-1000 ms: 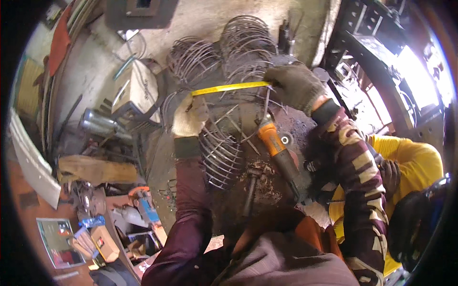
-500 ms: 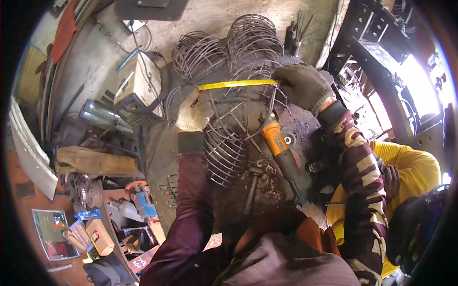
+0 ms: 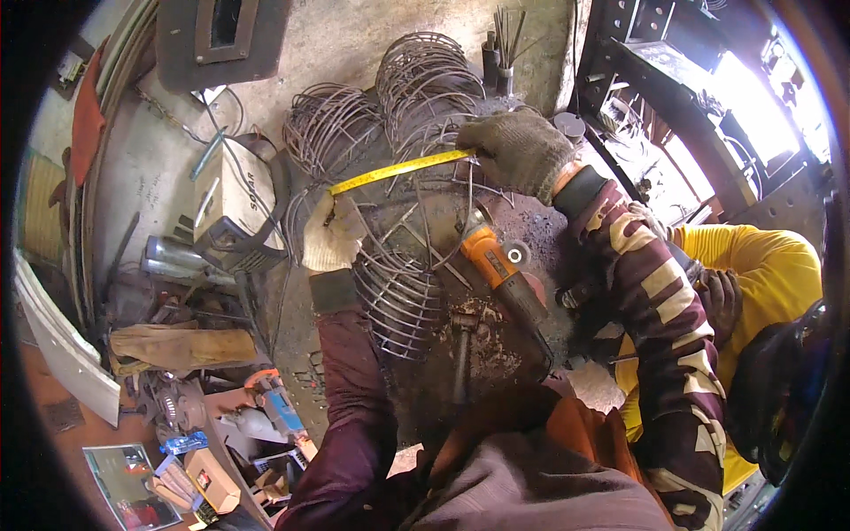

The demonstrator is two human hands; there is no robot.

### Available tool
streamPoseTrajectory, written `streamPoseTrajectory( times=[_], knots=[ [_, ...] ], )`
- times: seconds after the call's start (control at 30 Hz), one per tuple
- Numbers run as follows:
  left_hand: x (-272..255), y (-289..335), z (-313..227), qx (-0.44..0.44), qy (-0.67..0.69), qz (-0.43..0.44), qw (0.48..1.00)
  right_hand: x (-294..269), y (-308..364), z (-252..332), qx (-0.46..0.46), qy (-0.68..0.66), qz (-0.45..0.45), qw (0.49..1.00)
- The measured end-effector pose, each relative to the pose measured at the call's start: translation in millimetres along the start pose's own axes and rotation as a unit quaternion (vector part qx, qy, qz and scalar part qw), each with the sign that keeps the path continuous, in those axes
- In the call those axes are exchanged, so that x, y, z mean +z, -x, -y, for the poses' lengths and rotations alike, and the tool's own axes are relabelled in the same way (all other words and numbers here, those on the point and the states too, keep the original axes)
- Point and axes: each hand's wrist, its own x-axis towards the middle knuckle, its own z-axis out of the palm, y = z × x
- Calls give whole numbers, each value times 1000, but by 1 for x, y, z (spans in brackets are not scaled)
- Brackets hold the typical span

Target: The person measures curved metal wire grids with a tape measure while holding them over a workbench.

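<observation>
A yellow tape measure (image 3: 390, 172) is stretched between my two gloved hands, above a round cage of bent metal rods (image 3: 398, 305). In a pale glove, my left hand (image 3: 334, 234) closes its fingers at the tape's left end, beside the cage's upper rods. My right hand (image 3: 518, 155), in a dark grey glove, is closed round the tape's right end; any case is hidden in it. An orange angle grinder (image 3: 494, 264) lies to the right of the cage. A hammer (image 3: 465, 350) rests below, nearer to me.
Bundles of metal rings (image 3: 425, 80) stand at the far side of the dark worktable. A beige welding machine (image 3: 237, 196) with cables sits left. Thin rods (image 3: 506, 53) stand in a holder at the back. On the right crouches a person in a yellow top (image 3: 753, 265).
The whole view has shifted, bringing the table's things further left and slightly lower. The tape now slants more, its left end lower than its right. Both hands keep their hold on it.
</observation>
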Motion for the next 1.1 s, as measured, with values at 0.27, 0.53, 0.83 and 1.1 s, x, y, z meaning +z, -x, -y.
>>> streamPoseTrajectory(
  times=[0.27, 0.53, 0.83, 1.1],
  knots=[
    [7, 1, -3, 0, -12, -30, 999, -6, 0, 5, 12, 3, 1, 1000],
    [12, 4, 0, 35, -59, -87, 994, -3, 1, 5, 25, -16, 18, 999],
    [20, 4, 1, 14, -66, -80, 994, -2, 1, 2, 21, -11, 10, 1000],
    [9, 3, -2, 4, -26, -65, 998, -12, -1, 11, 8, -26, 0, 1000]
  ],
)
